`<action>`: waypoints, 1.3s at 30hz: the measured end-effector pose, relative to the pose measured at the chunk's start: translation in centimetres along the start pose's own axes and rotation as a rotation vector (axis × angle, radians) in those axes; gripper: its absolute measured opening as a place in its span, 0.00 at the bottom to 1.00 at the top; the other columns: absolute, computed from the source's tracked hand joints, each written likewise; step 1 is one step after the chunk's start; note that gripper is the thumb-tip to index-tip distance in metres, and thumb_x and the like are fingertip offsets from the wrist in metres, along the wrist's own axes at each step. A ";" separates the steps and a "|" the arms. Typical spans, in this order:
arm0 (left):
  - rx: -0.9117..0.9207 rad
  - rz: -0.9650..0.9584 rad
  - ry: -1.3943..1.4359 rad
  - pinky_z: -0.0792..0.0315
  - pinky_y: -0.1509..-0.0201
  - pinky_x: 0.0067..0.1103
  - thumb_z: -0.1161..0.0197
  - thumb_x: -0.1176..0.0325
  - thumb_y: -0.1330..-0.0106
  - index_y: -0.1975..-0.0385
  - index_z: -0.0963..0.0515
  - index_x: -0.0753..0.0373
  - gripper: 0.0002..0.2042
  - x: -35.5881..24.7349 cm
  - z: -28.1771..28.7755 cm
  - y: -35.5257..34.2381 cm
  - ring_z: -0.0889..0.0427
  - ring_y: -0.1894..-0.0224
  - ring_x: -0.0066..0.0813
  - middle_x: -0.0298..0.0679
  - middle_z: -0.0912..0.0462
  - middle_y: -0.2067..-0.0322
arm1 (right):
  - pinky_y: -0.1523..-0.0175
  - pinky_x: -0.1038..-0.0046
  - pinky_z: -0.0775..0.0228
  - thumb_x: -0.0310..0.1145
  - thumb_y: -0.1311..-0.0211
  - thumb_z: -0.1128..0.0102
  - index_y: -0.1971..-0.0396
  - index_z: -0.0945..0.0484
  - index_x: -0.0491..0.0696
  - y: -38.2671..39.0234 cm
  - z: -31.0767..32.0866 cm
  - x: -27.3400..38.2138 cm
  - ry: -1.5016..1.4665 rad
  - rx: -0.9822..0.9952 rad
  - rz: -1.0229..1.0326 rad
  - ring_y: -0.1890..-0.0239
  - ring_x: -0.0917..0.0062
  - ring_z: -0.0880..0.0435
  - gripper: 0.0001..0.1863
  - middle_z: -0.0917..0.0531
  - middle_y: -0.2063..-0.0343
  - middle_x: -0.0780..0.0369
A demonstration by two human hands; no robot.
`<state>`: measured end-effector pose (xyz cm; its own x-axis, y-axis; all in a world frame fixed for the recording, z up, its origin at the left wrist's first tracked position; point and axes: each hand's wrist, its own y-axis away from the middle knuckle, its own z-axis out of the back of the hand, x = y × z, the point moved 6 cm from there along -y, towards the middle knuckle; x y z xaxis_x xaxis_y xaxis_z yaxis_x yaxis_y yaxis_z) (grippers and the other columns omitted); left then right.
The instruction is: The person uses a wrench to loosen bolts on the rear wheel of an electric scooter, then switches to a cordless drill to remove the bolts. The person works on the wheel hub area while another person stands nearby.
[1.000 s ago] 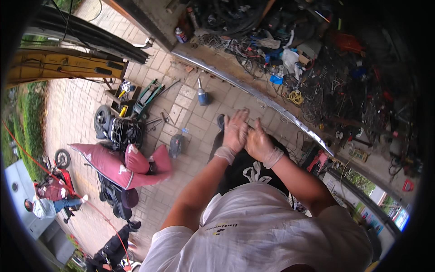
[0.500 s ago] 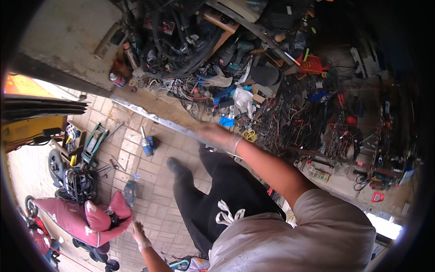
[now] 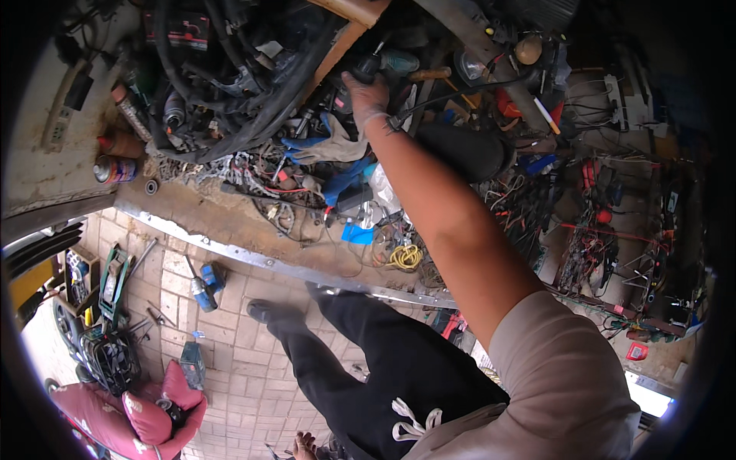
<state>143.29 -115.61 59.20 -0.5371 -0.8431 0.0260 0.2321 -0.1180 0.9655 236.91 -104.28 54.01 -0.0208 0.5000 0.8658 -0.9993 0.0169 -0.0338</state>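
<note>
At the top middle my right hand (image 3: pixel 366 98) is closed around a dark cordless drill (image 3: pixel 363 67), which lies among the clutter on the workbench. Fingers and palm cover part of the drill. A teal power tool (image 3: pixel 400 60) lies just to its right. Below the wrist is a grey-and-blue work glove (image 3: pixel 331 143). My left hand (image 3: pixel 304 445) hangs low at the bottom edge over the paved floor. Its fingers are loosely bent and apart, with nothing seen in them.
The bench's metal edge (image 3: pixel 253 261) runs before my legs. Black hoses (image 3: pixel 207 107), a spray can (image 3: pixel 115 169) and yellow cord (image 3: pixel 405 257) lie on the bench. A blue power tool (image 3: pixel 203 291), a green case (image 3: pixel 192 365) and a pink-covered scooter (image 3: pixel 146 418) stand on the floor.
My right hand has gone from above the bench's front edge forward to the drill and closed on it. The view has shifted closer to the bench. My left hand now shows lower, nearer my legs.
</note>
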 end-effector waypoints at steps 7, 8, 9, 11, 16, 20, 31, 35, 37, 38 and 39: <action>0.046 -0.003 -0.016 0.31 0.45 0.33 0.44 0.48 0.28 0.37 0.31 0.61 0.28 -3.2 -5.1 1.1 0.20 0.49 0.34 0.43 0.19 0.48 | 0.50 0.65 0.26 0.41 0.49 0.24 0.61 0.19 0.41 -0.6 -0.2 -2.5 0.040 -0.031 0.008 0.60 0.64 0.14 0.22 0.13 0.63 0.55; 0.052 -0.002 -0.018 0.31 0.45 0.33 0.44 0.48 0.28 0.37 0.31 0.62 0.28 -3.2 -5.5 1.1 0.20 0.49 0.35 0.43 0.19 0.48 | 0.50 0.66 0.26 0.41 0.49 0.24 0.60 0.19 0.41 0.3 0.2 -3.0 0.014 -0.016 -0.015 0.60 0.64 0.14 0.23 0.13 0.63 0.55; 0.059 0.001 -0.017 0.31 0.45 0.33 0.44 0.48 0.29 0.37 0.32 0.62 0.28 -3.2 -5.8 1.1 0.20 0.49 0.35 0.44 0.19 0.47 | 0.50 0.66 0.26 0.42 0.49 0.23 0.60 0.20 0.40 1.7 0.9 -2.9 0.000 -0.007 0.079 0.60 0.65 0.15 0.23 0.13 0.63 0.56; 0.064 0.000 -0.016 0.31 0.44 0.33 0.44 0.47 0.29 0.37 0.32 0.63 0.29 -3.3 -6.2 1.0 0.20 0.48 0.35 0.44 0.20 0.47 | 0.51 0.67 0.26 0.42 0.49 0.22 0.60 0.21 0.40 5.0 2.6 -3.1 0.001 0.005 0.190 0.61 0.67 0.15 0.25 0.14 0.64 0.57; 0.069 -0.016 -0.024 0.30 0.43 0.34 0.43 0.47 0.29 0.36 0.34 0.64 0.31 -3.9 -6.3 0.8 0.21 0.47 0.36 0.45 0.21 0.45 | 0.51 0.73 0.27 0.33 0.43 0.27 0.59 0.21 0.41 9.1 5.8 -4.3 -0.219 0.193 -0.022 0.61 0.78 0.18 0.17 0.14 0.63 0.63; 0.064 -0.027 -0.023 0.30 0.42 0.34 0.43 0.47 0.29 0.35 0.35 0.65 0.32 -4.7 -6.2 0.8 0.21 0.46 0.37 0.46 0.22 0.44 | 0.50 0.77 0.28 0.27 0.39 0.30 0.59 0.20 0.43 11.1 7.1 -2.7 -0.395 0.273 -0.025 0.59 0.83 0.19 0.10 0.14 0.62 0.66; 0.074 -0.072 -0.019 0.30 0.40 0.35 0.43 0.46 0.30 0.32 0.39 0.69 0.36 -7.7 -7.2 1.3 0.23 0.42 0.39 0.49 0.25 0.41 | 0.52 0.77 0.27 0.35 0.40 0.29 0.58 0.19 0.44 22.4 8.9 -0.6 -0.506 0.371 -0.458 0.61 0.83 0.19 0.14 0.15 0.63 0.67; 0.076 -0.097 -0.012 0.29 0.39 0.35 0.43 0.46 0.30 0.32 0.40 0.70 0.37 -9.5 -7.1 1.2 0.23 0.41 0.40 0.50 0.26 0.40 | 0.58 0.74 0.22 0.32 0.41 0.30 0.61 0.17 0.44 24.7 6.6 -3.8 -0.542 0.399 -0.664 0.64 0.80 0.15 0.11 0.14 0.66 0.65; 0.084 -0.135 -0.002 0.29 0.39 0.35 0.43 0.46 0.30 0.31 0.41 0.71 0.38 -11.2 -7.1 1.1 0.23 0.40 0.41 0.51 0.27 0.39 | 0.56 0.73 0.21 0.34 0.41 0.31 0.60 0.17 0.45 24.8 5.9 -4.9 -0.552 0.358 -0.705 0.62 0.79 0.16 0.12 0.15 0.63 0.64; 0.094 -0.158 0.005 0.29 0.39 0.35 0.43 0.46 0.30 0.31 0.41 0.71 0.38 -12.2 -7.2 1.0 0.24 0.40 0.41 0.51 0.27 0.39 | 0.56 0.72 0.21 0.35 0.41 0.31 0.60 0.17 0.45 24.8 5.7 -5.2 -0.558 0.335 -0.730 0.61 0.79 0.17 0.12 0.15 0.61 0.63; 0.102 -0.183 0.015 0.29 0.39 0.35 0.43 0.46 0.30 0.31 0.42 0.71 0.38 -13.1 -7.5 1.0 0.24 0.40 0.41 0.51 0.27 0.38 | 0.55 0.72 0.21 0.36 0.40 0.32 0.59 0.17 0.46 24.8 5.6 -5.5 -0.559 0.323 -0.775 0.59 0.79 0.17 0.13 0.15 0.59 0.63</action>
<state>156.63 -108.62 57.85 -0.5502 -0.8203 -0.1557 0.0481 -0.2174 0.9749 212.11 -111.46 51.16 0.7090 -0.0284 0.7046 -0.7027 -0.1118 0.7026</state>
